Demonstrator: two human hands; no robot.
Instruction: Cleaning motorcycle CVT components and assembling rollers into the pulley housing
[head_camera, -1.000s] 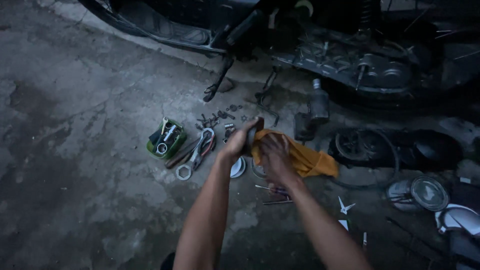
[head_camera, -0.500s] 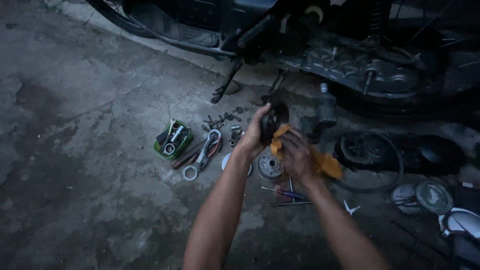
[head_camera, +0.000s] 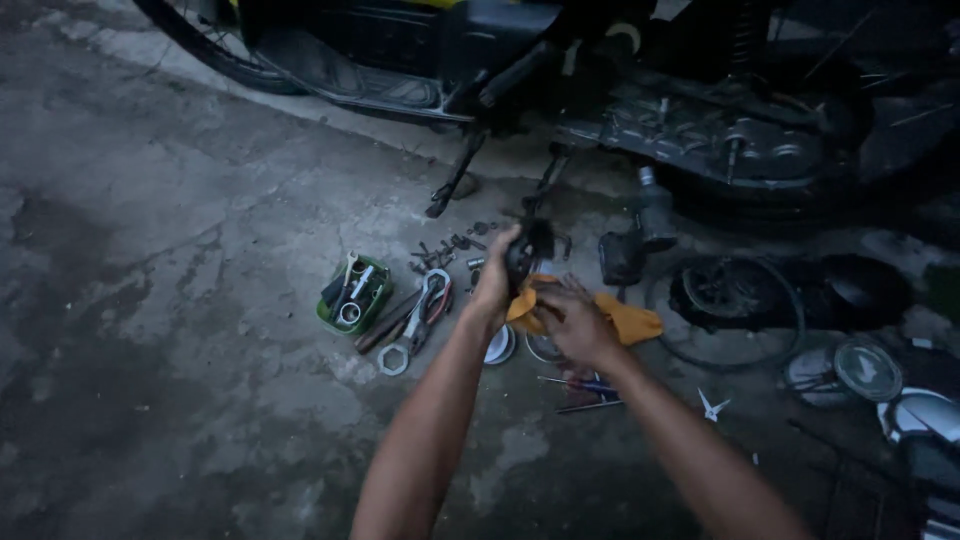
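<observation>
Fingers of the left hand (head_camera: 497, 285) curl round a dark round metal part (head_camera: 527, 255), held up above the concrete floor (head_camera: 150, 250). Just beside it, the right hand (head_camera: 572, 322) closes on a crumpled orange cloth (head_camera: 615, 318), pressing it against the part's lower edge. Below the hands lie a pale round disc (head_camera: 499, 345) and screwdrivers (head_camera: 585, 392). To the left sit pliers and wrenches (head_camera: 415, 315) and a small green tray of tools (head_camera: 353, 295). Beyond stands a stripped black scooter (head_camera: 640, 110).
</observation>
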